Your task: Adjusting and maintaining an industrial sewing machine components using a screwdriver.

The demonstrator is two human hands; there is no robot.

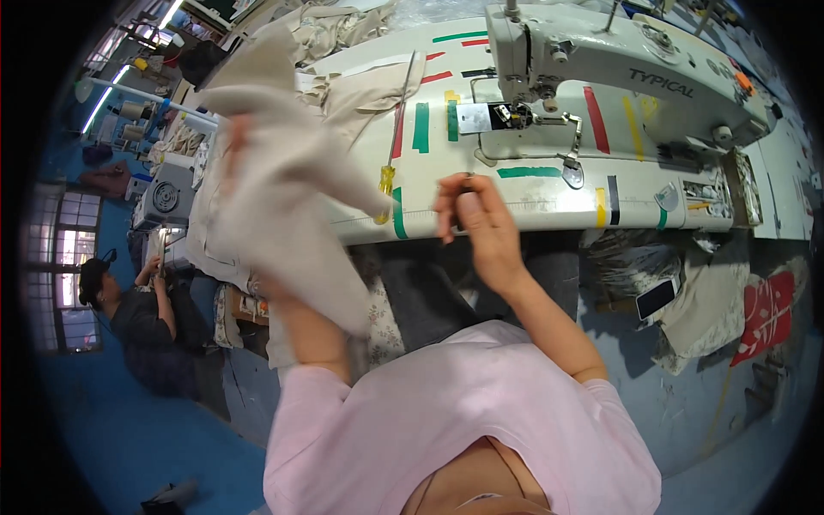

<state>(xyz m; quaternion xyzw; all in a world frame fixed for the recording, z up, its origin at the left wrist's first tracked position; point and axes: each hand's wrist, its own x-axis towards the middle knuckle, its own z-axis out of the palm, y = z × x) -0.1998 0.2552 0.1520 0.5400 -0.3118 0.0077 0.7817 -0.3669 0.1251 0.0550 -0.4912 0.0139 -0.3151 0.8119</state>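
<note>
A beige piece of fabric (292, 206) hangs in the air at the left, smeared by motion. My left hand (236, 142) is closed on its upper left part, and the cloth hides most of the hand and wrist. My right hand (482, 215) is at the table's front edge, fingers curled around a small dark object (464, 190) that is mostly hidden. Beyond that hand stands a white sewing machine (635, 81), its needle area above a metal plate (474, 118). A long screwdriver with a yellow handle (386, 193) lies between my hands on the table.
More beige fabric pieces (365, 99) lie on the white table (541, 193), marked with coloured tape strips. A small parts tray (705, 197) sits at the right. Below hang cloth and a phone (657, 299). Another person (142, 300) sits at the far left.
</note>
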